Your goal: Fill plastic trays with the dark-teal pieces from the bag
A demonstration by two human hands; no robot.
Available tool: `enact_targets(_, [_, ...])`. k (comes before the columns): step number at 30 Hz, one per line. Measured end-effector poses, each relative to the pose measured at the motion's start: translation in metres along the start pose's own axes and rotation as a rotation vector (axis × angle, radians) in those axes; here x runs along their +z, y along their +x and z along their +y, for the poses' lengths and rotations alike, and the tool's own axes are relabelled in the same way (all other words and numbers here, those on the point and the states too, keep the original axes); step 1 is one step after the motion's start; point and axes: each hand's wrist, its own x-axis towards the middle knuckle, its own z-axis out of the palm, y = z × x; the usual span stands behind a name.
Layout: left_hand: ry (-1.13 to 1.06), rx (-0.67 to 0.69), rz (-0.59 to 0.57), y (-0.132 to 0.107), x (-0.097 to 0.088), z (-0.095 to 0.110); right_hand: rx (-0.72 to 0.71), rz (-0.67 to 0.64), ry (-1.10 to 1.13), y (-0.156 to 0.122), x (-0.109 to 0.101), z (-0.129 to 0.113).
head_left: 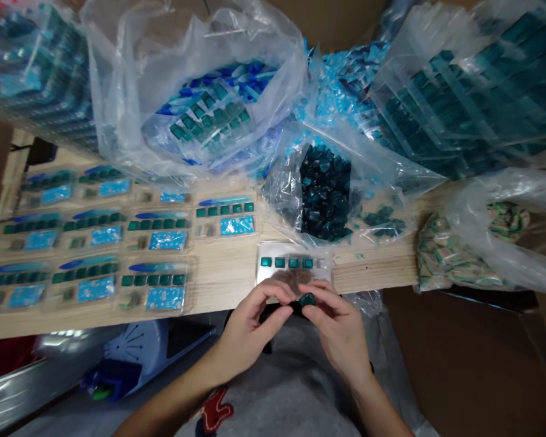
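The left hand (250,331) and right hand (339,328) were together at the near edge of the wooden table (373,273), the right's fingers pinching a teal square tile (307,300), the left's just beside it. Just beyond lay a clear plastic tray (273,273) holding four matching tiles (286,262) in a row.

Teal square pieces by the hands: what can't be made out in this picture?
Head view:
- the teal square piece: its underside is hidden by the right hand
- the clear blister tray: its lower edge is hidden by both hands
- the dark object: its shape is hidden by the left hand
- the stacked blister packs: cut off by the top-left picture edge
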Motion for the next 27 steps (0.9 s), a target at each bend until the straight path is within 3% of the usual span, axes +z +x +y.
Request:
enact_targets(5, [0.412, 0.324, 0.042, 0.002, -0.002, 0.000, 0.108, -0.112, 0.242, -0.001, 0.004, -0.001])
enact_targets(8, [0.545, 0.406, 0.081, 0.005, -0.004, 0.003, 0.122, -0.163, 0.280, -0.001, 0.003, -0.007])
enact_targets(11, [0.626, 0.499, 0.103, 0.005, -0.005, 0.004, 0.110, -0.128, 0.339, -0.001, 0.004, -0.011])
enact_targets(14, [0.579, 0.525, 0.134, 0.003, -0.005, 0.005, 0.002, -0.083, 0.308, -0.002, 0.006, -0.013])
enact_targets(16, [0.439, 0.393, 0.126, 0.002, -0.004, 0.006, -0.127, -0.033, 0.150, -0.003, 0.006, -0.014])
enact_targets(21, [-0.142, -0.200, -0.011, 0.004, -0.007, 0.003, -0.514, 0.019, -0.263, -0.001, 0.005, -0.013])
enact_targets(27, [-0.555, -0.431, -0.182, 0.003, -0.015, -0.012, -0.722, -0.096, -0.379, -0.006, 0.004, -0.010])
